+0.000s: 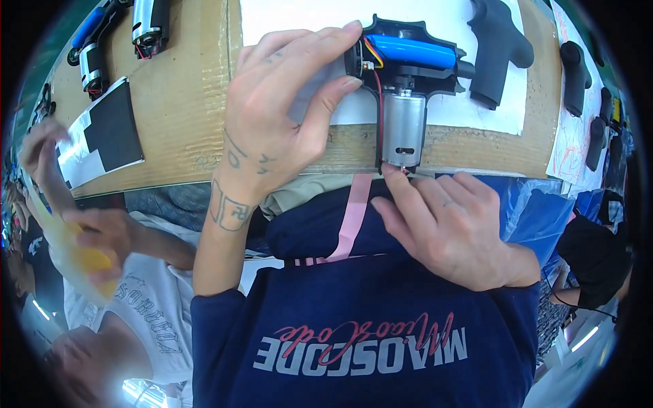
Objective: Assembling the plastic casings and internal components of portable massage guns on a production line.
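My left hand (282,102) is closed on the left end of a black pistol-shaped housing half (400,27), with thumb and index finger at its round end piece. Inside the housing lies a blue cylindrical battery (415,52), with red, yellow and black wires beside it. A silver motor (404,129) sits in the part pointing toward me, a red wire running down its left side. The index fingertip of my right hand (445,221) touches the motor's near end. Its thumb stands apart and the other fingers are bent, with nothing seen in them.
White paper (292,15) lies under the work on a cardboard-covered table (180,102). Another black housing half (498,58) rests to the right. Further assemblies with silver motors (146,24) lie at the far left. A co-worker's blurred hands (102,238) are at left, near a yellow item.
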Tool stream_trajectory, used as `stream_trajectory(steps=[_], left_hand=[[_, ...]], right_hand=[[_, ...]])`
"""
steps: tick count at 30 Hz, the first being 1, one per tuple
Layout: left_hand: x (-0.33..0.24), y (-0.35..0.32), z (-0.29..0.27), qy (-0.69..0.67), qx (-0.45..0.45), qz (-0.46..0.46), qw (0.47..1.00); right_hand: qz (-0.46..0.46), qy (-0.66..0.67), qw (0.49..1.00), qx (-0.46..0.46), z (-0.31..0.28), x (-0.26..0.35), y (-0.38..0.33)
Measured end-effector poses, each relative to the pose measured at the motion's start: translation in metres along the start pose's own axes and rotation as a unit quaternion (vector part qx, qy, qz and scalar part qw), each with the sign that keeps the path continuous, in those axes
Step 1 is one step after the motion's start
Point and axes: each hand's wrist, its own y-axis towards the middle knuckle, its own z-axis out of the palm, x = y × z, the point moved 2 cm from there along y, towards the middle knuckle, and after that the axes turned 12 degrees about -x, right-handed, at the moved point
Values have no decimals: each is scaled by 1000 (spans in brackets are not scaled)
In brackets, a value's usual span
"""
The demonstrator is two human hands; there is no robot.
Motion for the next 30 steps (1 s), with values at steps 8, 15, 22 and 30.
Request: stream_trajectory(steps=[8,15,22,30], left_hand=[[2,-2,4,-8,-11,1,1000],[2,-4,1,10,-15,8,1000],[-9,3,0,3,37,10,999],[-5,4,1,6,43,-18,999]], right_hand=[[-16,-130,991,4,6,10,-5],[-21,111,992,61,-28,-24,-3],[69,-184,970,-140,-37,-126,20],[244,-95,963,67,-62,-142,57]])
